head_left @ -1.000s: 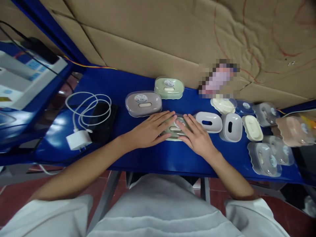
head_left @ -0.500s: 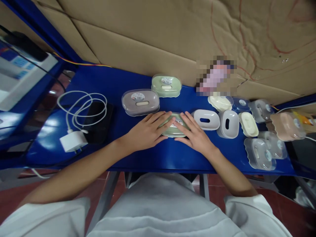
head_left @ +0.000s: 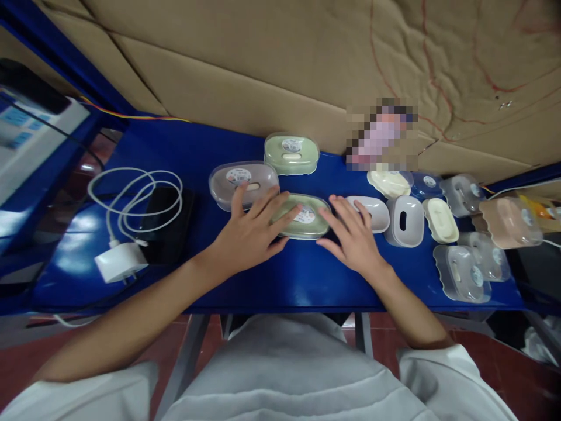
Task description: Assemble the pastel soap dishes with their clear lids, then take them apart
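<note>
A green soap box [head_left: 302, 225] with a clear lid and a round label lies on the blue table in front of me. My left hand [head_left: 245, 234] is open, its fingers spread over the box's left side and reaching across the near edge of a grey-lidded soap box [head_left: 223, 184]. At the green box's right end, my right hand [head_left: 353, 237] is open too, fingers spread. Its fingertips are close to a pale grey slotted tray [head_left: 380, 213]. Behind stands a second green soap box [head_left: 291, 155], also labelled.
To the right are a grey slotted container [head_left: 405, 221], a cream tray [head_left: 440, 221], clear lids [head_left: 462, 275] and a beige box [head_left: 511, 222]. On the left, a white charger [head_left: 120, 262] with a coiled cable lies beside a black object [head_left: 169, 228]. Cardboard [head_left: 263, 58] walls the back.
My hands have moved apart from over the green soap box, the left going left and the right slightly right. More of the box's lid and label now shows.
</note>
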Demonstrator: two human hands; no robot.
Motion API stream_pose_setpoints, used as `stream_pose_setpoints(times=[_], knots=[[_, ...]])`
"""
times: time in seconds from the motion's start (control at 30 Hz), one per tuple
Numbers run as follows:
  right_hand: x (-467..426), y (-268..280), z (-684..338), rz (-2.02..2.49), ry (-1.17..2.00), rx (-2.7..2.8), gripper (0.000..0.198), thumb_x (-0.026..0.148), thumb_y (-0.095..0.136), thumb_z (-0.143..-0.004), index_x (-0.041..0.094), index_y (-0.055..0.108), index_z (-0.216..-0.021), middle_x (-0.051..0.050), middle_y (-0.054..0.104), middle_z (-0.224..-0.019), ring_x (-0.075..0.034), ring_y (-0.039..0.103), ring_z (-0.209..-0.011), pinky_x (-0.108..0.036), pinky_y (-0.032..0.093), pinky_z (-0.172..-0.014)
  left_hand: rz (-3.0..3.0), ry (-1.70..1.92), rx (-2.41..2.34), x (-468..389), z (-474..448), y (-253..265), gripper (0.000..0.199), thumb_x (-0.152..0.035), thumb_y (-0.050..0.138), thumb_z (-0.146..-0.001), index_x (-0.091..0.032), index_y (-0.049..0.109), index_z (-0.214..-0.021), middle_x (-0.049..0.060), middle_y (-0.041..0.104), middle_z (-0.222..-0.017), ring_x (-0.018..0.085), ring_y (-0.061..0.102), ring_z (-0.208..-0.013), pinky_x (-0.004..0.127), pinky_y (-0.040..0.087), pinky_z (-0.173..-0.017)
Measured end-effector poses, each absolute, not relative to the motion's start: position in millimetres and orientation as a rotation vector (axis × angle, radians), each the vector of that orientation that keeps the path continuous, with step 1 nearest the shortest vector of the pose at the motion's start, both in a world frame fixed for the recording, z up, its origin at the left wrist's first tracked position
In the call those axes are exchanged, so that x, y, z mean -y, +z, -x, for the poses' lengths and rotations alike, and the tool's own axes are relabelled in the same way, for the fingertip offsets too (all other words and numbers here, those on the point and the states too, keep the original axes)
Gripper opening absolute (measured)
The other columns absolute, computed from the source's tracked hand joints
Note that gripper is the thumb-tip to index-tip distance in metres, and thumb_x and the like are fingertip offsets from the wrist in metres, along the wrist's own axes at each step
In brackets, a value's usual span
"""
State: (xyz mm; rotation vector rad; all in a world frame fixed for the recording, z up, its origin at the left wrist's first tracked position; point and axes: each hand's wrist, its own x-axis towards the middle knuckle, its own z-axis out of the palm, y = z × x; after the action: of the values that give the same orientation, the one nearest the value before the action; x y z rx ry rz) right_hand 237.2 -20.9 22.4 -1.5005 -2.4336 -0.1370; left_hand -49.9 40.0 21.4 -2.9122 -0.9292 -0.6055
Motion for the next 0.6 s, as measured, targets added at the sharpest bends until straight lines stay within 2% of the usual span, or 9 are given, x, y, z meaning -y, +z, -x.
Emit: stream_pose_setpoints(times=[0.1, 0.17, 0.23, 0.33, 0.43, 0.5, 0.6], knots=[[19.9, 33.5, -249.6, 1.709, -0.22, 2.181, 0.042, 0.046, 0.057, -0.111, 0.021, 0.071, -0.141, -0.015, 0.074, -0.142, -0.033, 0.069, -0.132, -0.053, 0.045, -0.119, 2.855, -0.592, 1.072, -46.2, 54.3, 25.7, 0.06, -0.031, 0.069, -0.102, -0.026, 0.054, -0.16, 0.023, 0.055, -0.163, 0.048, 0.054, -0.15, 0.083, 0.03, -0.122], [19.9, 35.3, -254.6, 1.836, -0.237, 2.047, 0.038, 0.046, 0.054, -0.113, 0.019, 0.076, -0.128, -0.014, 0.081, -0.121, -0.031, 0.076, -0.112, -0.048, 0.052, -0.105, 2.828, -0.572, 1.162, -52.2, 56.7, 26.4, 0.061, -0.029, 0.068, -0.102, -0.024, 0.053, -0.161, 0.023, 0.054, -0.163, 0.047, 0.054, -0.149, 0.079, 0.035, -0.122], [21.0, 34.2, -253.5, 1.886, -0.219, 2.007, 0.04, 0.047, 0.053, -0.113, 0.018, 0.078, -0.122, -0.013, 0.083, -0.108, -0.03, 0.078, -0.098, -0.044, 0.055, -0.093, 2.788, -0.567, 1.244, -57.8, 58.0, 25.3, 0.063, -0.027, 0.066, -0.103, -0.023, 0.05, -0.163, 0.024, 0.051, -0.165, 0.048, 0.052, -0.151, 0.079, 0.034, -0.123], [25.0, 35.1, -244.1, 1.647, -0.017, 2.195, 0.035, 0.043, 0.056, -0.113, 0.018, 0.076, -0.125, -0.012, 0.084, -0.115, -0.028, 0.079, -0.104, -0.04, 0.057, -0.095, 2.712, -0.608, 1.324, -60.7, 56.7, 22.5, 0.063, -0.024, 0.061, -0.104, -0.022, 0.047, -0.166, 0.025, 0.041, -0.172, 0.05, 0.046, -0.156, 0.081, 0.026, -0.125], [27.6, 43.2, -242.2, 1.323, 0.125, 2.296, 0.026, 0.033, 0.059, -0.112, 0.021, 0.075, -0.128, -0.008, 0.082, -0.126, -0.023, 0.078, -0.116, -0.039, 0.053, -0.107, 2.758, -0.673, 1.197, -52.0, 48.7, 20.8, 0.061, -0.022, 0.058, -0.106, -0.023, 0.046, -0.166, 0.023, 0.041, -0.173, 0.043, 0.043, -0.16, 0.071, 0.029, -0.129], [25.9, 49.2, -252.8, 1.425, -0.007, 2.162, 0.024, 0.032, 0.058, -0.112, 0.021, 0.076, -0.124, -0.007, 0.083, -0.122, -0.023, 0.078, -0.113, -0.04, 0.051, -0.106, 2.894, -0.646, 0.989, -41.2, 40.4, 19.5, 0.059, -0.025, 0.058, -0.108, -0.022, 0.045, -0.166, 0.021, 0.044, -0.172, 0.038, 0.044, -0.16, 0.062, 0.035, -0.13], [17.6, 51.0, -282.1, 1.849, -0.243, 1.919, 0.032, 0.038, 0.054, -0.112, 0.019, 0.076, -0.126, -0.012, 0.082, -0.122, -0.029, 0.076, -0.114, -0.045, 0.05, -0.103, 3.078, -0.482, 0.735, -26.5, 29.0, 15.1, 0.059, -0.034, 0.057, -0.111, -0.02, 0.045, -0.167, 0.018, 0.043, -0.174, 0.036, 0.044, -0.159, 0.059, 0.036, -0.13]])
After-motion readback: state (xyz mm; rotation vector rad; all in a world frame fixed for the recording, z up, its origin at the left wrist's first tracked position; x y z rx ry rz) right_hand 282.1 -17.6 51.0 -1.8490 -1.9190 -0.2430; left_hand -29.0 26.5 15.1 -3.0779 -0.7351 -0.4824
